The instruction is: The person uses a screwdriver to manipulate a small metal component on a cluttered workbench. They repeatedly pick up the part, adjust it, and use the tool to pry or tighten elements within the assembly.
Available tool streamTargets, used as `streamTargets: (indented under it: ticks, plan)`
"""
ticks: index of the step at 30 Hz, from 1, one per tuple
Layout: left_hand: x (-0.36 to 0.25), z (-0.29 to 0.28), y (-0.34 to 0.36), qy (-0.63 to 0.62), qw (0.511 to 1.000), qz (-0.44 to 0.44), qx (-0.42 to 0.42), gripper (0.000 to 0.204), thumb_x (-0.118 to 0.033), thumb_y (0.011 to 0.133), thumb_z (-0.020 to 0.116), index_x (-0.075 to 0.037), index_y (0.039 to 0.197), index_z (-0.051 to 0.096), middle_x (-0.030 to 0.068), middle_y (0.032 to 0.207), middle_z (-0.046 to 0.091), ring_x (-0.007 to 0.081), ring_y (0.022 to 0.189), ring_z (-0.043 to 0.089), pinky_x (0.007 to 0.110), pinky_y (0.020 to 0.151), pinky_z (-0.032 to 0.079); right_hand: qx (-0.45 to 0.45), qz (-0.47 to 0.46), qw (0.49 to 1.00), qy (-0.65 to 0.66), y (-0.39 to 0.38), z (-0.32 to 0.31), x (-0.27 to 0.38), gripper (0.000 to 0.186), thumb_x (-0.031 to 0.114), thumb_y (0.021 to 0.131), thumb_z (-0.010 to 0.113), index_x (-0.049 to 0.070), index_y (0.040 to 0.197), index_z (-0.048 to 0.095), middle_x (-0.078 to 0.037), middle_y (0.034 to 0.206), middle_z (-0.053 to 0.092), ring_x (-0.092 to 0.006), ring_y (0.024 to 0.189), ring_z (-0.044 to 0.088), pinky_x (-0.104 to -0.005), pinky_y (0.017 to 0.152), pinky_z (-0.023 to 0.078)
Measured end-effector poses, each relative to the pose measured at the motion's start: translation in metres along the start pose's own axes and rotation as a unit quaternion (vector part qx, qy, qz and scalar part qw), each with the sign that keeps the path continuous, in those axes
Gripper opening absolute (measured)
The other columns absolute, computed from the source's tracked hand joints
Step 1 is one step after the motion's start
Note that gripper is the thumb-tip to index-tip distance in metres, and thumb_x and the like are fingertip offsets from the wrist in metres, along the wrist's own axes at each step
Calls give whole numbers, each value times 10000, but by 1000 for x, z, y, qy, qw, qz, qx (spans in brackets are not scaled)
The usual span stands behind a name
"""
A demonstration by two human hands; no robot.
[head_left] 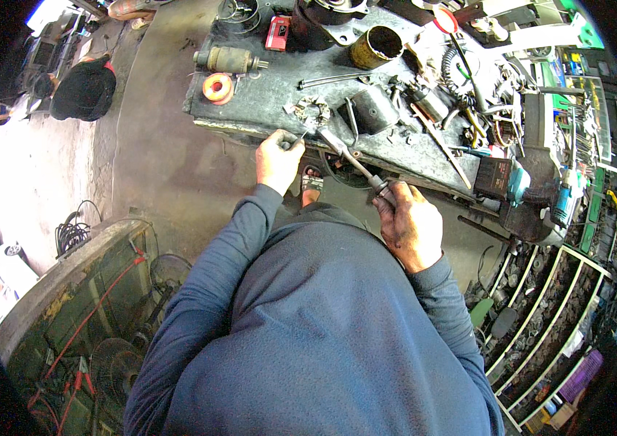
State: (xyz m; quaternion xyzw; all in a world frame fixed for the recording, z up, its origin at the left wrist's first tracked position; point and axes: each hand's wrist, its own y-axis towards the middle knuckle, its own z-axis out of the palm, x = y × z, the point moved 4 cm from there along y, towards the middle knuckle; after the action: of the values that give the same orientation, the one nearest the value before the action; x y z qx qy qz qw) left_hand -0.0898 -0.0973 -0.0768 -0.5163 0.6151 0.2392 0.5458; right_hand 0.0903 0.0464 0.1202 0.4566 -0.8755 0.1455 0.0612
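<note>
In my right hand (410,224) is a soldering iron (354,161), gripped by its handle. It slants up and left, so its thick metal end lies at the bench's near edge. My left hand (279,161) is closed in a pinch at that edge, left of the iron's tip. A thin wire-like piece (303,135) shows at its fingertips, too small to make out fully. Just beyond the tip, a small metal part (311,111) with several pieces rests on the dark workbench (272,80). An orange spool (218,88) stands further left.
Toward the back lie a motor armature (228,59), a red box (277,33) and an open metal cylinder (376,48). A dark cylindrical housing (372,110) sits near the iron. Cluttered tools and a vise (537,211) fill the right. A parts rack (548,327) stands lower right.
</note>
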Motion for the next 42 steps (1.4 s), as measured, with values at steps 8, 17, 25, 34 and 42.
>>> streamTargets:
  ticks: [8, 17, 25, 34, 42]
  plan:
    - [-4, -7, -3, 1, 1000, -25, 7, 115, -96, 871, 793, -14, 890, 715, 5, 714, 661, 85, 656, 550, 291, 610, 466, -25, -24, 999, -22, 1, 0, -1, 276, 294, 863, 784, 101, 1030, 678, -168, 896, 698, -388, 753, 711, -465, 650, 566]
    - [-2, -10, -3, 7, 1000, 2, 2, 127, -103, 865, 787, -7, 903, 713, 45, 746, 690, 105, 684, 581, 307, 644, 484, -20, -13, 1000, 8, 0, 3, -1, 265, 276, 868, 777, 86, 1020, 671, -176, 870, 694, -397, 742, 705, -474, 654, 562]
    - [-10, -7, -1, 13, 1000, -2, -2, 136, -122, 861, 794, -17, 894, 712, 33, 721, 676, 107, 666, 579, 308, 627, 481, -28, -14, 1000, -3, 3, -2, 2, 250, 265, 872, 771, 71, 991, 667, -171, 869, 706, -402, 744, 704, -478, 658, 561]
    - [-23, -7, 7, 67, 996, 50, 4, 245, -199, 825, 773, 13, 923, 702, 213, 868, 732, 389, 818, 724, 422, 751, 552, 8, 33, 999, 28, 7, 0, 1, 236, 273, 911, 746, 63, 985, 667, -199, 875, 724, -411, 793, 715, -471, 680, 562]
    - [-20, -5, 12, 83, 996, 39, 15, 282, -225, 811, 782, 9, 952, 715, 229, 896, 732, 402, 853, 724, 430, 775, 555, -36, -30, 997, -54, 4, -2, 15, 262, 264, 888, 764, 93, 1062, 668, -156, 898, 683, -385, 768, 697, -449, 664, 562]
